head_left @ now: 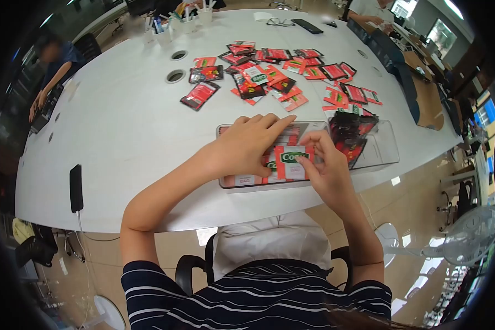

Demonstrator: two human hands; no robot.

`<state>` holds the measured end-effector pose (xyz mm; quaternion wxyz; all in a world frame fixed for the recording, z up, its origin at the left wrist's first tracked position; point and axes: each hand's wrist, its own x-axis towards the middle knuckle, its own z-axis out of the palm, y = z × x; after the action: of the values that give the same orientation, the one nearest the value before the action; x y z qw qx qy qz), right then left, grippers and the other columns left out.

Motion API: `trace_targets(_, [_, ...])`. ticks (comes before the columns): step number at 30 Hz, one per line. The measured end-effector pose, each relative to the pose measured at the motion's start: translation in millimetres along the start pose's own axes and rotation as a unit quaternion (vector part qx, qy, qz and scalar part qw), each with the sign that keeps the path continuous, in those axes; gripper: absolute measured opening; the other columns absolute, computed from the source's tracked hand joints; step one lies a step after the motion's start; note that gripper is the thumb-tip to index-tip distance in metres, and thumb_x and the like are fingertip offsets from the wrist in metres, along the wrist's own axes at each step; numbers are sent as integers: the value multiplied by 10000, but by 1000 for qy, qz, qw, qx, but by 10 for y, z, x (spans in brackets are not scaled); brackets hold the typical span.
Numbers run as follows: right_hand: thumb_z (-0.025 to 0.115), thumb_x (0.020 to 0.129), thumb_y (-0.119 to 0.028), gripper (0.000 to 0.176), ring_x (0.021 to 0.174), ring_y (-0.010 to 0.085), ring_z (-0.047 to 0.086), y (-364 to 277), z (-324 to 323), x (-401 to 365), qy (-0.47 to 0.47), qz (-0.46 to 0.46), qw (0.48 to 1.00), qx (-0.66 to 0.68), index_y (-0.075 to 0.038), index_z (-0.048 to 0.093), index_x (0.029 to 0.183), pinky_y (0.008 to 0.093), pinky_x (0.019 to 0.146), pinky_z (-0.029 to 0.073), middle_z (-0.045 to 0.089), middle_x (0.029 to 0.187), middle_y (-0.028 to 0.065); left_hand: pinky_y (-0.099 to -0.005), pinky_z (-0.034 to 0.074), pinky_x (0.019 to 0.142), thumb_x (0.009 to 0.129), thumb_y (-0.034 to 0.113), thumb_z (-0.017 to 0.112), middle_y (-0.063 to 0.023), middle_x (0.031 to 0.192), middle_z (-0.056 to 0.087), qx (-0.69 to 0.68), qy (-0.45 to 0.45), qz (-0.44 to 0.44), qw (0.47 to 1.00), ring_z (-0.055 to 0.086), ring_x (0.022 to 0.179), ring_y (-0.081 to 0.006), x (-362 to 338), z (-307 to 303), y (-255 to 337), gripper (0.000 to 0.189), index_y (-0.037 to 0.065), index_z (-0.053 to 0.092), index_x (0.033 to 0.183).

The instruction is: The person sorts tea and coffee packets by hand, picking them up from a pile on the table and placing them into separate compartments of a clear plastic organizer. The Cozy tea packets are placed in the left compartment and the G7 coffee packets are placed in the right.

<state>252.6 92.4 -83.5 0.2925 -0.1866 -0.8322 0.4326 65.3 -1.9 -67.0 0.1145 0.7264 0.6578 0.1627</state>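
Black phone [76, 188] lies at the left of the white table [132, 121]; left hand [243, 144] spans the clear box [389, 144], thumb apart from fingers. Red-and-white packet [292, 164] is over the box's near side, clamped between the right hand's [332, 166] thumb and fingers; black-and-red packets [351, 132] stand farther right.

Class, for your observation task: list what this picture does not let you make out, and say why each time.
All in the head view:
- Contents of the box beneath the left hand: covered by that hand.
- Small print on the sachet in the right hand: too small to read.
- Bottom of the pile: hidden by overlapping packets.
- Head of the white-shirted person: cut off by the top edge.
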Motion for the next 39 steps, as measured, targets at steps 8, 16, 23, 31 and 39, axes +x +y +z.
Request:
trace_targets(8, [737,745,-77,299,798,264,622,-65,-54,-2,-34,-36,977,-207,-58,565,990,351,679,486,633,906,89,-410,424,901,581,219,818,-121,1223,494,32,-25,-9,999,529,1093,-290,21,-35,-48,1051,107,269,1471])
trace_targets(16, [742,737,-99,245,720,264,594,-25,62,35,-86,-44,988,-119,-59,592,928,368,638,465,607,862,97,-389,425,905,614,213,810,-132,1258,485,15,-44,7,999,528,1098,-290,26,-63,-119,1023,105,268,1475])
trace_targets(23, [756,731,-245,275,727,248,559,-95,-42,88,36,-218,950,-221,-44,615,856,358,673,446,582,809,69,-405,449,899,659,293,818,-165,1240,499,-102,-59,39,992,549,1050,-349,4,-223,-223,1009,69,264,1472])
trace_targets(31, [707,802,-370,364,741,269,585,30,134,-69,-185,-164,953,-173,-12,643,781,381,669,468,600,782,96,-407,457,876,695,354,796,-186,1184,543,-63,-30,39,997,558,1025,-355,92,-43,-273,961,60,289,1456])
trace_targets(39, [677,830,-401,384,817,290,624,16,74,50,-291,-112,935,-168,-29,689,927,389,719,492,661,847,106,-408,438,866,694,271,763,-159,1187,539,-43,-50,35,997,543,1055,-328,92,-100,-229,941,78,268,1470])
